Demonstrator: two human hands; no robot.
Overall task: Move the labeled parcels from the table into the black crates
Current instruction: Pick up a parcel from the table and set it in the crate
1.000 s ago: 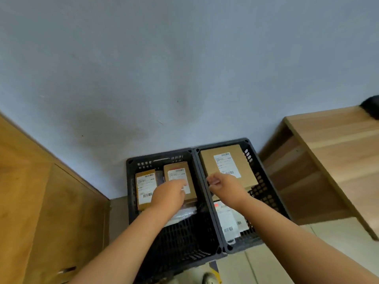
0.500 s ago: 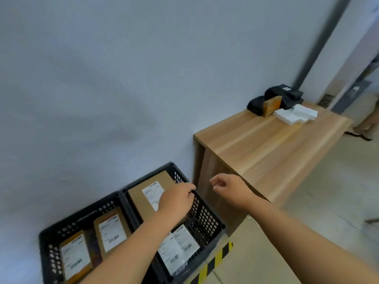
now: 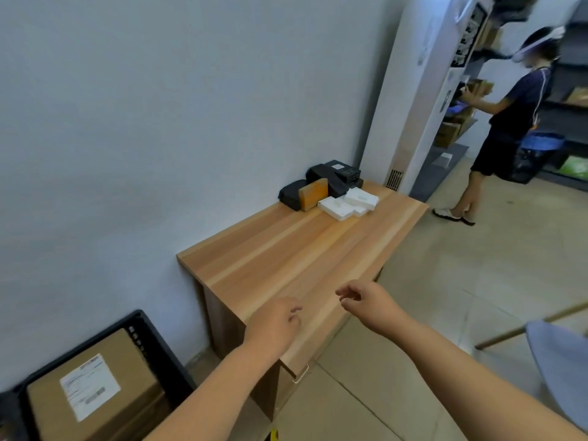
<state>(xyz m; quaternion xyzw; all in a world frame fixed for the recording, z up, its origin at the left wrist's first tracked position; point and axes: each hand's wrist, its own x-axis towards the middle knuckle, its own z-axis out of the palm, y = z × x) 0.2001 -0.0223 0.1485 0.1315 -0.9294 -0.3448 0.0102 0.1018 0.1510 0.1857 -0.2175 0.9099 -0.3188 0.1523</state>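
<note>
Our left hand point(image 3: 276, 323) and right hand point(image 3: 366, 302) hang over the near end of the worktop point(image 3: 286, 259), fingers loosely curled, holding nothing. The parcels are at the far end by the wall: white boxes point(image 3: 350, 203), a brown box point(image 3: 313, 195) and black packs point(image 3: 331, 179) (we cannot read any labels from here). They look small, light and stiff, so we think gripping each box by its sides will work. One black crate point(image 3: 152, 351) by the worktop holds a labeled box point(image 3: 92, 389).

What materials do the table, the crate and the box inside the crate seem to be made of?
Table: wood or wood-look laminate, matte, striped grain. Crate: likely hard plastic, black, with moulded holes in the wall. Box: brown cardboard, dull, with a white paper label.
</note>
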